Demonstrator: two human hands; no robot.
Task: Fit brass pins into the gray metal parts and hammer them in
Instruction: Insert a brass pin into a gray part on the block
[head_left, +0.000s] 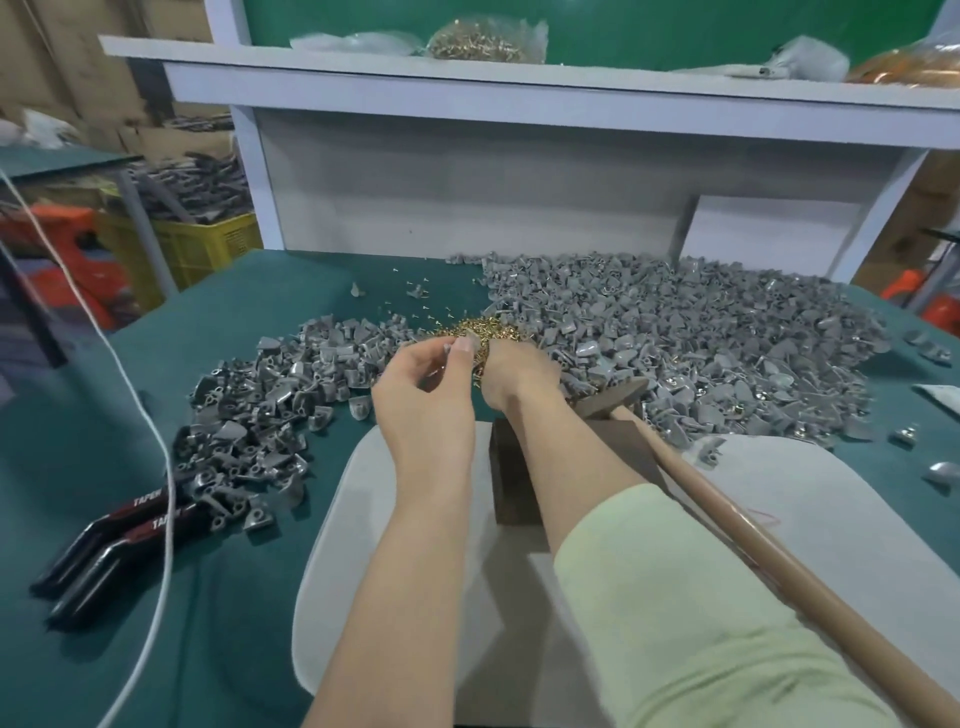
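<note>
Your bench is covered in dark green cloth (249, 582) and backed by a white shelf unit (467, 171); a clear bag of brass-coloured pieces (483, 44) sits on its top shelf. Far left, beyond the bench, a yellow plastic crate (208, 244) holds long gray metal pieces.

A white cord (166, 561) runs down the left side of the cloth and crosses two black-handled pliers (104, 551) lying side by side. Just beside them spreads the smaller heap of gray metal parts (260, 405).

Your left hand (426, 395) is raised above the cloth, with its thumb and fingertips pinching one small gray part (470, 342) just in front of the loose pile of brass pins (478, 327). Your right hand (519, 374) reaches into that brass pile right beside the left. Its fingers are hidden, so you cannot tell whether they are holding a pin.

Under your right forearm, in its pale green sleeve (675, 597), a dark brown block (514, 483) stands on a white mat (831, 519). The wooden-handled hammer (613, 402) lies unheld to the right of that arm. Its head lies at the edge of the large heap of gray metal parts (675, 332), and its handle slants back towards you. A few stray gray parts lie near the right edge.
</note>
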